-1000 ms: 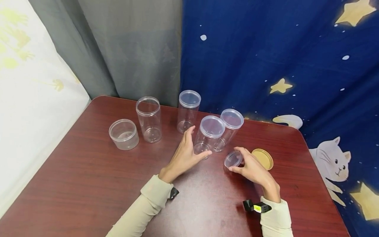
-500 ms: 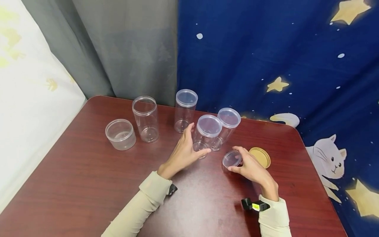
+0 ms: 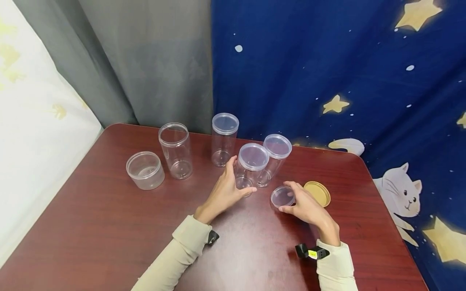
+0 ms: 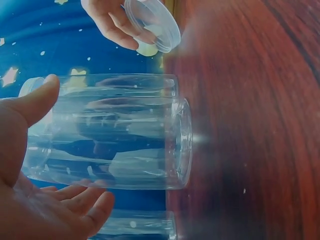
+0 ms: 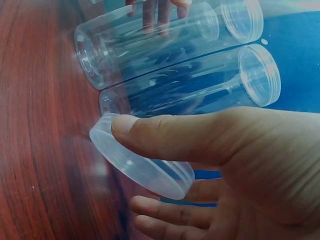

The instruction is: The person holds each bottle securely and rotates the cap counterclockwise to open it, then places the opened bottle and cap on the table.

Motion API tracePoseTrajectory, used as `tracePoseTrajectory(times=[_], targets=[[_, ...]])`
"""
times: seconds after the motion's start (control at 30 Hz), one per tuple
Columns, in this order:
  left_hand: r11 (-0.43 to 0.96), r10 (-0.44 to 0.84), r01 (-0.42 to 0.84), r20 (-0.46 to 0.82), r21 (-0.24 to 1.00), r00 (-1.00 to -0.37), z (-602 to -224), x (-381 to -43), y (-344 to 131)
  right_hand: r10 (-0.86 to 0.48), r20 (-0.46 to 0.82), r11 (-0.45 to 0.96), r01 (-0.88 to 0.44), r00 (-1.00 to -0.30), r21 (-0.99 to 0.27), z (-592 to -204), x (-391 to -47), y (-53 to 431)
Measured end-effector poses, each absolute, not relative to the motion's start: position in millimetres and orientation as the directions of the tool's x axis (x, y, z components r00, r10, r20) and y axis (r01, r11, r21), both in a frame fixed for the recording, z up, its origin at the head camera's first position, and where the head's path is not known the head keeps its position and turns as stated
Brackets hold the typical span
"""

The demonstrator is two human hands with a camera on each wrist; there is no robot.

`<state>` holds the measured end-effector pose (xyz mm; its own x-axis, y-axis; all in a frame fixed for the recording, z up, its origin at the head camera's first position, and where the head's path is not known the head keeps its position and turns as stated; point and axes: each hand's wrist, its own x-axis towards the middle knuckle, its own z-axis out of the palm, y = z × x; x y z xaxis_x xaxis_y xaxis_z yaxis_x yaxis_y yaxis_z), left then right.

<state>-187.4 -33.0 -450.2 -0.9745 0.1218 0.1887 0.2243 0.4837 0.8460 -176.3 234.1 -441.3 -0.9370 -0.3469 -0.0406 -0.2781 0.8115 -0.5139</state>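
Note:
In the head view my left hand (image 3: 223, 192) is around the lower part of a tall clear jar (image 3: 247, 173) topped with a translucent lid. Thumb and fingers lie apart on either side of this jar; whether they touch it I cannot tell. My right hand (image 3: 309, 208) pinches a shallow, clear round lid (image 3: 282, 197) by its edge. In the right wrist view the thumb lies on the rim of this lid (image 5: 140, 162), which is tilted. Just behind the first jar stands another lidded jar (image 3: 277, 147). A gold round lid (image 3: 318, 194) is beside my right hand.
Farther back stands a third lidded jar (image 3: 225, 137). To the left are a tall clear jar (image 3: 176, 151) and a short, wide clear tub (image 3: 145, 171). The reddish-brown table (image 3: 109, 234) ends at grey and blue curtains (image 3: 291, 72).
The whole head view has shifted slightly, with things sitting a little farther left. Both hands keep nearly the same pose, the right one still pinching the clear lid.

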Motion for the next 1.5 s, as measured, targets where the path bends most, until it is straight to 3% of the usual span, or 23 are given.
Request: tracePoseTrajectory(times=[0.63, 1.13, 1.5], targets=[[0.488, 0.123, 0.253, 0.221, 0.836, -0.967, -450.2, -189.7, -38.9, -0.345, -0.073, 0.833, -0.269, -0.936, -0.483, -449.4, -177.1, 232.9], [0.501, 0.230, 0.352, 0.270, 0.791, -0.935, -449.8, -187.1, -42.3, -0.322, -0.118, 0.875, -0.248, -0.939, -0.415, -457.4, -181.7, 230.2], [0.436, 0.424, 0.445, 0.258, 0.782, -0.868, -445.0, -184.1, -44.8, -0.322, -0.120, 0.872, -0.244, -0.939, -0.425, -453.1, -181.2, 230.3]])
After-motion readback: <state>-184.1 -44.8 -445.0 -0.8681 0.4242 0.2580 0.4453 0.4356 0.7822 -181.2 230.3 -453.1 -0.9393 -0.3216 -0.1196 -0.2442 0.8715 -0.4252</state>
